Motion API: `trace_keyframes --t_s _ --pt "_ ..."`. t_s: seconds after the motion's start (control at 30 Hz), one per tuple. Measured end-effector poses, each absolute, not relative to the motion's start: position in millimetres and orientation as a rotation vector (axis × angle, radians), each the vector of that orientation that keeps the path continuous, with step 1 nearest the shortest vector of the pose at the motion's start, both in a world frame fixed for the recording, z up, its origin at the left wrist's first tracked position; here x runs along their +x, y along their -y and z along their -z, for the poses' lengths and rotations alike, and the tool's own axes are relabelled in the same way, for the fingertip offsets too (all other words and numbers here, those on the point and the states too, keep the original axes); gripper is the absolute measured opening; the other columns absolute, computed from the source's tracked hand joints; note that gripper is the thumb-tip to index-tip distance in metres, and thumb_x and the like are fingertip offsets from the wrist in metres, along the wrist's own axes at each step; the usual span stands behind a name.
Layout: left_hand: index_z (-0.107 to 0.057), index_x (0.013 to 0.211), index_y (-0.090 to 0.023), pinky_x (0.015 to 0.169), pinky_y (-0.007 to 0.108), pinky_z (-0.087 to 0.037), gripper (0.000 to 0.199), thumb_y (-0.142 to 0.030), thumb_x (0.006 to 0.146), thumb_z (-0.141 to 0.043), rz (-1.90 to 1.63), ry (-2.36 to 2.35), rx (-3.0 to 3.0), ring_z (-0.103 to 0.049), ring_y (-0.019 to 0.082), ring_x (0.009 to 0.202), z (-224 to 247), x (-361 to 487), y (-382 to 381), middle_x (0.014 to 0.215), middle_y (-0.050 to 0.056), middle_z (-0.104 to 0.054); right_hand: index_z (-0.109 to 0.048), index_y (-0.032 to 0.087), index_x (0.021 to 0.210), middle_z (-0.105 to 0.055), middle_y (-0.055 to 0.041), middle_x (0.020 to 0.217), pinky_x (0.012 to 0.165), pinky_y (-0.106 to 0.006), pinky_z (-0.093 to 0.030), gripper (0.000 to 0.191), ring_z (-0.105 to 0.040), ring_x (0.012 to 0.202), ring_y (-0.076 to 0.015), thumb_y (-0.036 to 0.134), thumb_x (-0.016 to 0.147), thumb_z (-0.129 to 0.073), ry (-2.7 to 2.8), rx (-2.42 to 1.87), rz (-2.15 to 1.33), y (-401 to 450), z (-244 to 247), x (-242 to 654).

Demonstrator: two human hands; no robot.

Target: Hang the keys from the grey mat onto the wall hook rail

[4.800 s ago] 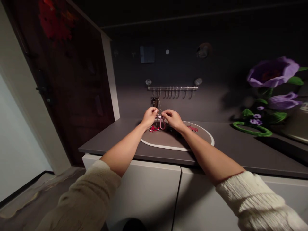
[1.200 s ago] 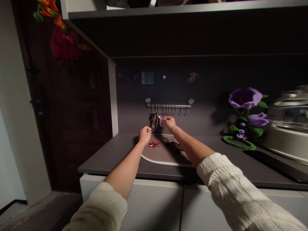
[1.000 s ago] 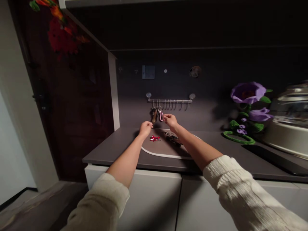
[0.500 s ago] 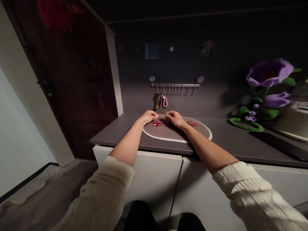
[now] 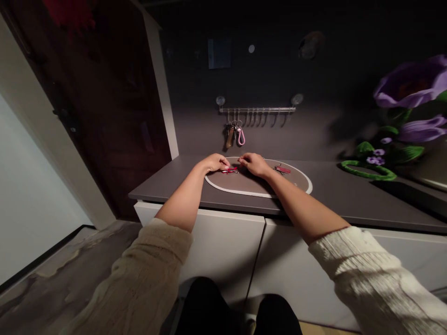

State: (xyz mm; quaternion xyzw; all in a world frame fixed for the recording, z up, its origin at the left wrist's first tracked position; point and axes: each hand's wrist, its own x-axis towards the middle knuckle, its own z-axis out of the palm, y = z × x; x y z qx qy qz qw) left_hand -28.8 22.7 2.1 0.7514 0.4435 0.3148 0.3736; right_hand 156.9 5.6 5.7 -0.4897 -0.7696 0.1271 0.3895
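My left hand [image 5: 215, 163] is bent down over the left part of an oval brown mat with a white rim [image 5: 240, 191]. Its fingertips are drawn together on a small red keychain [image 5: 229, 171] with shiny metal bits, which lies on the mat. Just to the right, my right hand [image 5: 254, 164] hovers low over the mat, thumb and fingers pinched. Whatever sits in that pinch is too small to make out. A set of keys with a dark red holder [image 5: 282, 170] lies behind my right wrist.
On the wall, a clear hook rail [image 5: 258, 110] carries keys with a brown fob [image 5: 230, 137] and a pink loop [image 5: 241, 136]. Purple fabric flowers [image 5: 407, 88] with a green ring base [image 5: 368, 170] stand on the grey counter [image 5: 324, 195] at right. A dark door [image 5: 115, 116] is at left.
My left fingertips have come down onto the red keychain. The right hand keeps its pinch in nearly the same place over the mat. The view has tilted down slightly.
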Motion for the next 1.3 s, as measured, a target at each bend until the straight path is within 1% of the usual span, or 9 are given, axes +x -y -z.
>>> trace_keyframes --t_s 0.13,0.27,0.4,0.5,0.6,0.87,0.97,1.1,1.3 --pt "-0.066 0.072 -0.012 0.058 0.021 -0.038 0.011 -0.015 0.063 -0.061 -0.799 -1.11 2.03 -0.048 0.007 0.053 -0.7 -27.1 -24.8 0.057 -0.001 -0.06 -0.065 0.017 0.067 -0.063 -0.0007 0.061 0.071 -0.022 -0.036 0.006 -0.053 0.067 -0.0129 0.018 0.072 -0.06 1.958 -1.25 -0.323 -6.5 -5.6 156.6" --pt "-0.067 0.072 -0.011 0.057 0.021 -0.037 0.013 -0.018 0.066 -0.058 -0.816 -1.109 2.14 -0.047 0.008 0.052 1.0 -26.3 -26.3 0.057 0.0 -0.06 -0.064 0.017 0.064 -0.062 -0.001 0.061 0.071 -0.022 -0.036 0.009 -0.053 0.066 -0.0129 0.018 0.072 -0.06 1.972 -1.263 -0.293 -6.3 -6.2 156.5" --pt "-0.066 0.071 -0.011 0.059 0.021 -0.038 0.013 -0.02 0.067 -0.057 -0.861 -1.136 2.182 -0.048 0.009 0.054 1.6 -24.6 -26.3 0.06 0.0 -0.061 -0.064 0.017 0.062 -0.061 -0.0004 0.057 0.071 -0.023 -0.037 0.007 -0.052 0.065 -0.0132 0.018 0.069 -0.063 1.914 -1.239 -0.361 -6.3 -6.3 156.4" --pt "-0.065 0.071 -0.011 0.062 0.021 -0.039 0.012 -0.02 0.068 -0.057 -0.921 -1.174 2.157 -0.049 0.009 0.057 0.8 -22.5 -24.5 0.062 0.001 -0.061 -0.064 0.017 0.064 -0.062 -0.0006 0.059 0.07 -0.022 -0.037 0.008 -0.052 0.065 -0.0128 0.017 0.071 -0.06 1.959 -1.238 -0.313 -6.2 -6.2 156.5" --pt "-0.063 0.071 -0.01 0.063 0.022 -0.039 0.012 -0.021 0.069 -0.058 -0.981 -1.187 2.108 -0.049 0.009 0.057 -0.4 -20.0 -21.8 0.063 0.001 -0.06 -0.065 0.017 0.067 -0.062 -0.0011 0.061 0.069 -0.022 -0.036 0.009 -0.052 0.064 -0.0124 0.017 0.073 -0.058 1.994 -1.249 -0.265 -5.5 -6.6 156.2" --pt "-0.058 0.07 -0.009 0.06 0.022 -0.04 0.012 -0.022 0.073 -0.059 -1.109 -1.072 1.855 -0.047 0.006 0.052 -4.0 -14.0 -15.6 0.056 -0.002 -0.055 -0.066 0.015 0.077 -0.065 -0.0031 0.072 0.068 -0.021 -0.036 0.017 -0.054 0.067 -0.0117 0.023 0.079 -0.051 2.098 -1.327 -0.151 -2.7 -8.6 155.6" --pt "-0.055 0.069 -0.01 0.06 0.022 -0.043 0.011 -0.02 0.075 -0.057 -1.144 -1.018 1.717 -0.05 0.006 0.051 -5.2 -11.9 -15.1 0.055 -0.002 -0.056 -0.066 0.015 0.081 -0.066 -0.0032 0.076 0.068 -0.021 -0.037 0.018 -0.054 0.069 -0.0116 0.024 0.078 -0.05 2.11 -1.327 -0.135 -1.9 -9.0 155.4" --pt "-0.052 0.07 -0.011 0.062 0.023 -0.047 0.011 -0.019 0.078 -0.054 -1.168 -0.969 1.561 -0.056 0.007 0.054 -6.7 -10.4 -15.1 0.055 -0.001 -0.057 -0.065 0.015 0.084 -0.065 -0.0029 0.076 0.065 -0.021 -0.037 0.019 -0.053 0.068 -0.0113 0.026 0.077 -0.051 2.112 -1.297 -0.127 -2.0 -8.9 155.3" --pt "-0.051 0.071 -0.012 0.065 0.026 -0.049 0.012 -0.021 0.078 -0.055 -1.23 -0.959 1.437 -0.057 0.007 0.052 -9.0 -8.8 -12.6 0.055 -0.002 -0.055 -0.065 0.015 0.086 -0.065 -0.0036 0.078 0.066 -0.023 -0.038 0.022 -0.053 0.068 -0.0111 0.03 0.077 -0.052 2.068 -1.214 -0.192 -1.3 -9.2 154.8"
